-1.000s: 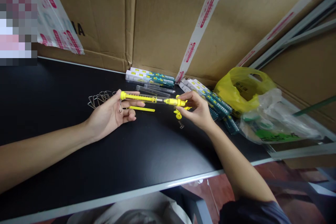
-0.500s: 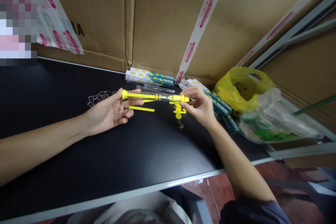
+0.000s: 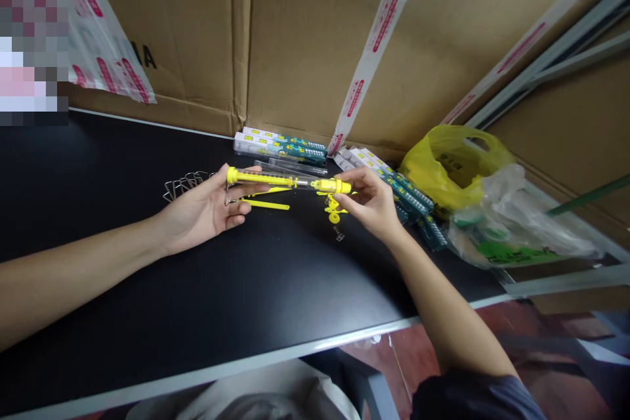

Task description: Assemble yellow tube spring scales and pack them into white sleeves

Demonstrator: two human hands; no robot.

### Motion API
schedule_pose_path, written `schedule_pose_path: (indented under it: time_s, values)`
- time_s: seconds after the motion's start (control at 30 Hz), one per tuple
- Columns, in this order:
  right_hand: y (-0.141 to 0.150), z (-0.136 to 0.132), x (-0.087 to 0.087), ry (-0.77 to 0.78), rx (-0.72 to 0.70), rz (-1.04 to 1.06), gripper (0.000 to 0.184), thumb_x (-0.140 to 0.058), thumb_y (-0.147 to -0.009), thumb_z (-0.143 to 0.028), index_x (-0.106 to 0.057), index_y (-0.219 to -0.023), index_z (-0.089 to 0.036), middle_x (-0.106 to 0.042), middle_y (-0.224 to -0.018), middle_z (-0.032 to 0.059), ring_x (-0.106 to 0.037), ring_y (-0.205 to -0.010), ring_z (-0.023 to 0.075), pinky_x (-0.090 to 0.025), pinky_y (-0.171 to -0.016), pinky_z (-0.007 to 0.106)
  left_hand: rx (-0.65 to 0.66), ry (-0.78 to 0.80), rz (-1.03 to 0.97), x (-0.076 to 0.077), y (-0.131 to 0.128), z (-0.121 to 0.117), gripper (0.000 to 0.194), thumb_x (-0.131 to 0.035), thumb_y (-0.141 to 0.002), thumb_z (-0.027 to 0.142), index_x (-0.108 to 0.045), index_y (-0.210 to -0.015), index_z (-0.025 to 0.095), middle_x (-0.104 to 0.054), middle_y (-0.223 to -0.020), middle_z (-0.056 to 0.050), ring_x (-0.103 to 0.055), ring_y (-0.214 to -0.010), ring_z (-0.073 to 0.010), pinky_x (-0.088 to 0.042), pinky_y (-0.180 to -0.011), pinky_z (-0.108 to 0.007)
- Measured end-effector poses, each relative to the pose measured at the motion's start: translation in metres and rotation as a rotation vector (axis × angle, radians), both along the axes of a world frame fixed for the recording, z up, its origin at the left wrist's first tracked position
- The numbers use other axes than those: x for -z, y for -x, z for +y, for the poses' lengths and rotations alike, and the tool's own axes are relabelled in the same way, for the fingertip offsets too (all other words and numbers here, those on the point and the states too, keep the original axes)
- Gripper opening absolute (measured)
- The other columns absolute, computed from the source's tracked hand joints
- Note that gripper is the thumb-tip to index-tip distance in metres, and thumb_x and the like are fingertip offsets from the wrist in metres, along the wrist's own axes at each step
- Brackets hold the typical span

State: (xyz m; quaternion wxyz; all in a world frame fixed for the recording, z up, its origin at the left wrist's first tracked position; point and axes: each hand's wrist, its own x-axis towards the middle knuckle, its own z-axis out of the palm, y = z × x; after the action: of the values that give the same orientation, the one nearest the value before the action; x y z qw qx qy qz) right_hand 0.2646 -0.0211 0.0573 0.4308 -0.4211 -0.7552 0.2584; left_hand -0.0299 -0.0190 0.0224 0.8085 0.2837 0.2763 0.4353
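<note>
A tubular spring scale point(image 3: 268, 179), clear with yellow end caps and a yellow inner rod, is held level above the black table between both hands. My left hand point(image 3: 204, 210) grips its left end, where a metal hook hangs by the fingers. At the other end, my right hand point(image 3: 371, 200) pinches the yellow cap between thumb and fingers. Under it lie yellow strips point(image 3: 268, 205), small yellow parts point(image 3: 335, 217) and a little spring point(image 3: 338, 233). Bent wire hooks point(image 3: 184, 184) sit in a pile behind my left hand.
Printed narrow boxes point(image 3: 280, 146) are stacked at the cardboard wall, with clear tubes point(image 3: 295, 165) in front. More boxes point(image 3: 413, 193) lie behind my right hand. A yellow plastic bag point(image 3: 438, 177) and a clear bag point(image 3: 522, 223) stand at the right, near a metal frame.
The yellow cap end and my right hand have shifted slightly left. My left hand stays nearly in place, its grip unchanged.
</note>
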Motion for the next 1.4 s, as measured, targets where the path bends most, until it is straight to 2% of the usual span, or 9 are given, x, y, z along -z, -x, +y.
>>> schedule_pose_path:
  time_s: [0.2, 0.37, 0.43, 0.57, 0.7, 1.0, 1.17, 1.4]
  values:
    - [0.0, -0.002, 0.0, 0.046, -0.02, 0.01, 0.032, -0.074, -0.078, -0.041, -0.059, -0.1, -0.022, -0.061, -0.068, -0.0025, -0.059, -0.055, 0.0117, -0.051, -0.049, 0.024, -0.009, 0.011, 0.005, -0.005, -0.003, -0.003, 0.038, -0.04, -0.1, 0.041, -0.069, -0.116, 0.024, -0.074, -0.095, -0.004, -0.063, -0.059, -0.0099, -0.056, -0.056, -0.019]
    - [0.001, -0.002, -0.002, -0.03, 0.008, -0.031, 0.032, -0.073, -0.079, -0.041, -0.062, -0.1, -0.021, -0.054, -0.059, -0.005, -0.052, -0.05, 0.0102, -0.047, -0.049, 0.024, -0.013, 0.006, 0.023, -0.007, -0.004, -0.004, 0.041, -0.036, -0.1, 0.042, -0.069, -0.115, 0.024, -0.073, -0.1, -0.003, -0.062, -0.059, -0.0094, -0.056, -0.055, -0.019]
    - [0.0, -0.001, -0.003, -0.099, 0.03, -0.057, 0.03, -0.074, -0.078, -0.041, -0.065, -0.099, -0.021, -0.055, -0.067, -0.0026, -0.052, -0.056, 0.0111, -0.049, -0.052, 0.025, -0.017, 0.011, 0.029, -0.006, -0.003, -0.004, 0.039, -0.038, -0.1, 0.042, -0.07, -0.114, 0.025, -0.073, -0.1, -0.003, -0.061, -0.059, -0.0095, -0.055, -0.055, -0.019]
    - [-0.001, 0.001, -0.003, -0.202, 0.021, -0.089, 0.024, -0.074, -0.078, -0.04, -0.067, -0.094, -0.023, -0.06, -0.093, 0.0047, -0.058, -0.083, 0.0182, -0.055, -0.059, 0.028, -0.02, 0.01, 0.021, -0.006, -0.003, -0.004, 0.04, -0.037, -0.1, 0.043, -0.07, -0.114, 0.024, -0.073, -0.089, -0.002, -0.061, -0.058, -0.0099, -0.055, -0.054, -0.018]
    - [-0.002, 0.002, -0.001, -0.184, -0.014, -0.067, 0.023, -0.074, -0.078, -0.037, -0.065, -0.094, -0.023, -0.06, -0.096, 0.006, -0.059, -0.091, 0.0205, -0.057, -0.062, 0.029, -0.014, 0.008, 0.022, -0.007, -0.004, -0.004, 0.039, -0.036, -0.1, 0.042, -0.069, -0.115, 0.026, -0.074, -0.099, -0.002, -0.062, -0.059, -0.0091, -0.055, -0.056, -0.018]
    - [-0.001, 0.001, 0.003, -0.088, -0.016, -0.011, 0.027, -0.074, -0.078, -0.038, -0.061, -0.095, -0.022, -0.067, -0.097, 0.0046, -0.064, -0.075, 0.015, -0.056, -0.066, 0.028, -0.012, 0.015, 0.015, -0.005, -0.003, -0.004, 0.041, -0.036, -0.1, 0.043, -0.068, -0.117, 0.024, -0.074, -0.103, -0.003, -0.061, -0.059, -0.0093, -0.055, -0.055, -0.018]
    - [-0.001, 0.0, 0.005, -0.056, -0.028, -0.008, 0.028, -0.074, -0.079, -0.036, -0.059, -0.097, -0.021, -0.067, -0.093, 0.0034, -0.062, -0.069, 0.0123, -0.053, -0.061, 0.025, -0.001, 0.01, 0.009, -0.005, -0.002, -0.004, 0.04, -0.035, -0.101, 0.043, -0.067, -0.118, 0.025, -0.073, -0.105, -0.003, -0.062, -0.06, -0.0088, -0.056, -0.057, -0.018]
    - [0.0, -0.001, 0.004, -0.007, -0.068, 0.02, 0.027, -0.072, -0.08, -0.035, -0.057, -0.097, -0.021, -0.063, -0.078, 0.0001, -0.056, -0.057, 0.0101, -0.045, -0.05, 0.022, 0.053, -0.049, -0.036, 0.006, 0.002, 0.004, 0.04, -0.034, -0.101, 0.042, -0.062, -0.124, 0.023, -0.071, -0.109, -0.007, -0.065, -0.063, -0.0086, -0.058, -0.059, -0.021]
